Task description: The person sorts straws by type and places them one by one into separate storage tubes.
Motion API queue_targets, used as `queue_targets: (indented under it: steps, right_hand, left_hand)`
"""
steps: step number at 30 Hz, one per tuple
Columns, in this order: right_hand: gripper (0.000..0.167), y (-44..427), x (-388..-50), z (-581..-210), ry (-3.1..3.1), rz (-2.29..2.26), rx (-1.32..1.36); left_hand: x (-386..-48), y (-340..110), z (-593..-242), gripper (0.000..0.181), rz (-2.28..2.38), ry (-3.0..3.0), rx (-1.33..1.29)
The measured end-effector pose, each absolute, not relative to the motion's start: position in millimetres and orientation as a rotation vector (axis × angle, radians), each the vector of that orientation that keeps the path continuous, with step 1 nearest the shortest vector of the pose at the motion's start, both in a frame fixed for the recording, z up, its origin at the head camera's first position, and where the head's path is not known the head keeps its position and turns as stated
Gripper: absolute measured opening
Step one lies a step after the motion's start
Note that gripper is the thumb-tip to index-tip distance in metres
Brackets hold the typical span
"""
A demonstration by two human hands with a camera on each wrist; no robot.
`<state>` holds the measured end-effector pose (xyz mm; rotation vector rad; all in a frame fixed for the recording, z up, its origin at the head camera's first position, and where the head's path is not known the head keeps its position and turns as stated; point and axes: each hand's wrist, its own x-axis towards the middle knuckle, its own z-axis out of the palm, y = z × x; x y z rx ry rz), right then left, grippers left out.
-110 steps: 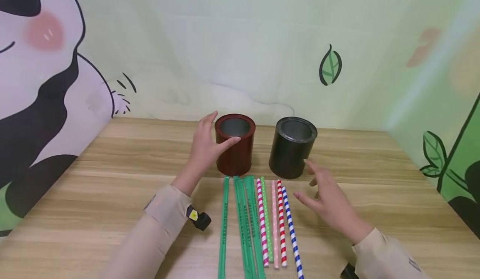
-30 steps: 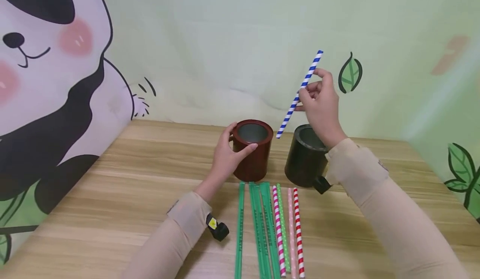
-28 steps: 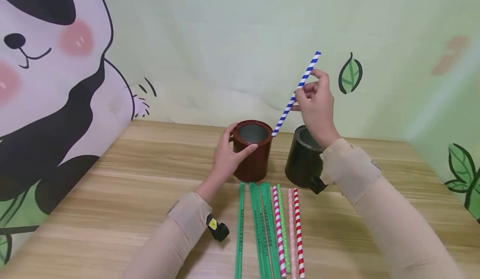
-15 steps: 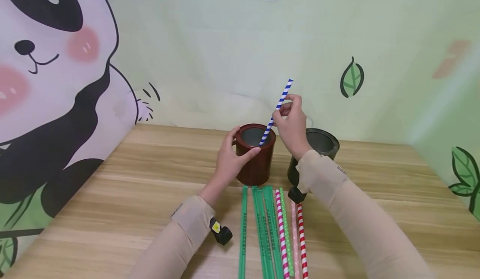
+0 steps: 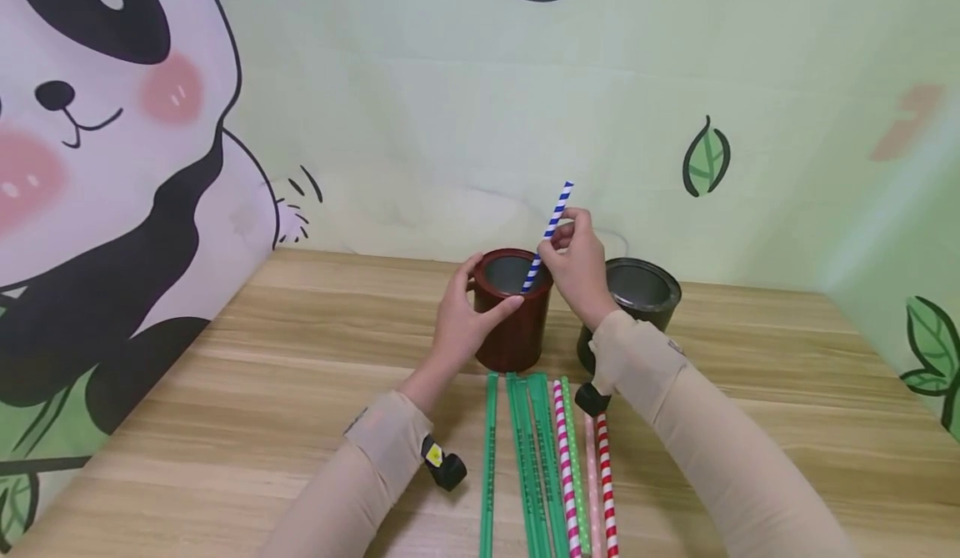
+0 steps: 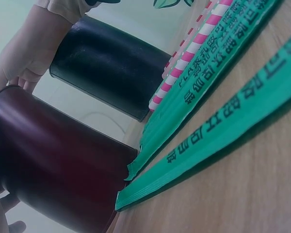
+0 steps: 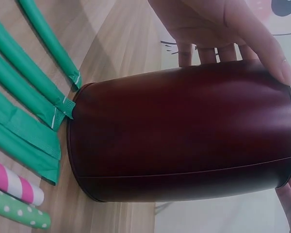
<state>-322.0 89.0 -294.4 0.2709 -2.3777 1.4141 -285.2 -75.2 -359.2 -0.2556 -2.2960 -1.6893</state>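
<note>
Wood-grain desk (image 5: 225, 424), a panda (image 5: 120, 174) on the wall (image 5: 405, 108), and we watch the right hand (image 5: 579, 270), closed in a pinch on the blue-striped straw (image 5: 557, 218): its lower end, outside a second ago, now dips inside the red cup (image 5: 517, 337). We've got entry, no release. The left hand (image 5: 461, 316), spread wide, grips that cup; beside it, the black cup (image 5: 648, 279); in front, green-wrapped straws (image 5: 491, 449).

Got 1 blue-and-white striped straw (image 5: 557, 213) leaning right, bottom end poking into a dark red cup (image 5: 517, 338) that's sitting upright just below head-view center.
</note>
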Motion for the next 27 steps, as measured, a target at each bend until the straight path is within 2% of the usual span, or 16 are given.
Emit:
queue_targets:
  steps: [15, 21, 27]
  right_hand:
    - [0.050, 101.1, -311.5, -280.6, -2.346, 1.389, 0.322]
    - [0.048, 113.4, -290.7, -262.4, -2.339, 1.326, 0.397]
    - [0.053, 126.8, -263.1, -253.1, -2.434, 1.203, 0.435]
  left_hand:
    - [-287.5, -76.4, -359.5, 0.085, -1.693, -2.287, -0.258]
    - [-287.3, -76.5, -359.7, 0.085, -1.691, -2.291, -0.262]
    - [-287.4, -75.1, -360.3, 0.086, -1.673, -2.301, -0.257]
